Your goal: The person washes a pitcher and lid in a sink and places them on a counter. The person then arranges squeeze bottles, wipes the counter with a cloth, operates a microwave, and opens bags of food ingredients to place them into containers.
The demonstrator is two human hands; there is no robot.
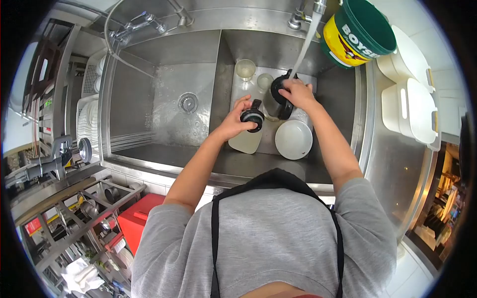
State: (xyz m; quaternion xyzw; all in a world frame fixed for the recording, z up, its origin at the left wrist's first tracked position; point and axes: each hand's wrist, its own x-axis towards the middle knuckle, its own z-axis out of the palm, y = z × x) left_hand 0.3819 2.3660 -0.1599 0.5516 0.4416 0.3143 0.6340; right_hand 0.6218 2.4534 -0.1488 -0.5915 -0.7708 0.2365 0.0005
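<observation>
My left hand [237, 120] is closed on a black lid [252, 119] with a short spout or tab, held over the right sink basin. My right hand [298, 94] grips the black top of a pitcher [280, 92] with a black handle, inside the same basin. Water from the faucet [309, 35] runs down onto the pitcher's top. Below the pitcher lies a white round bowl [293, 139]. A pale squarish dish [246, 142] sits under the lid, partly covered by it. Two clear glasses [245, 69] stand farther back.
A green and yellow bucket [350, 37] stands at the back right. White plastic tubs [410, 110] sit on the right counter. The left basin [181, 129] has a drain and some water. Left of it are racks of white dishes [88, 119]. A red box [141, 218] stands lower left.
</observation>
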